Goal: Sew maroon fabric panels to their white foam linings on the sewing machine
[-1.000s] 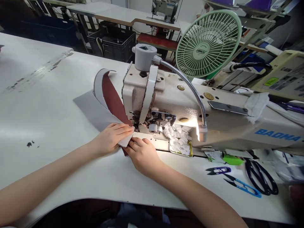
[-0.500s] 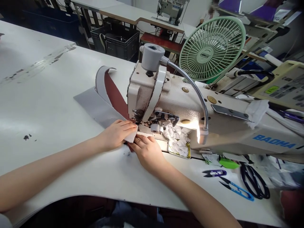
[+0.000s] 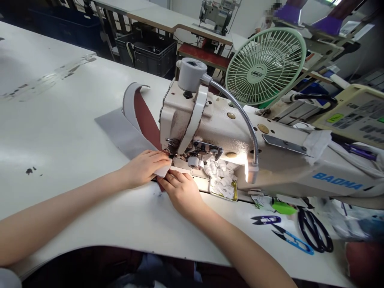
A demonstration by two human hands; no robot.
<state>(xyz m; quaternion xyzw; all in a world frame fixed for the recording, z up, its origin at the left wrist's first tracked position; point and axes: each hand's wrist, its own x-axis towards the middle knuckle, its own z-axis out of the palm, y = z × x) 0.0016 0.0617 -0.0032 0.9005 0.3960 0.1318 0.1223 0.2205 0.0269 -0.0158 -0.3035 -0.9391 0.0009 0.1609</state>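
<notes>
A curved piece of sheet material, pale grey on one face (image 3: 115, 130) and maroon on the other (image 3: 146, 116), lies under the head of a sewing machine (image 3: 177, 108). Its far strip curls upward to the left of the machine. My left hand (image 3: 145, 168) grips the near part, fingers together over the grey face beside the needle area. Close by, my right hand (image 3: 183, 190) has its fingers closed on the near end, where a maroon edge shows beneath. The thumbs and the needle tip are mostly hidden.
A small tray of white labels (image 3: 223, 188) sits right of the needle. Thread snips (image 3: 294, 240) and black-handled scissors (image 3: 315, 230) lie at the right. A flexible lamp (image 3: 253, 174) lights the machine bed; a green fan (image 3: 267, 66) stands behind.
The view has shifted slightly, so the machine and tools sit a little further left. Both hands stay on the sheet piece beside the needle, with little visible movement.
</notes>
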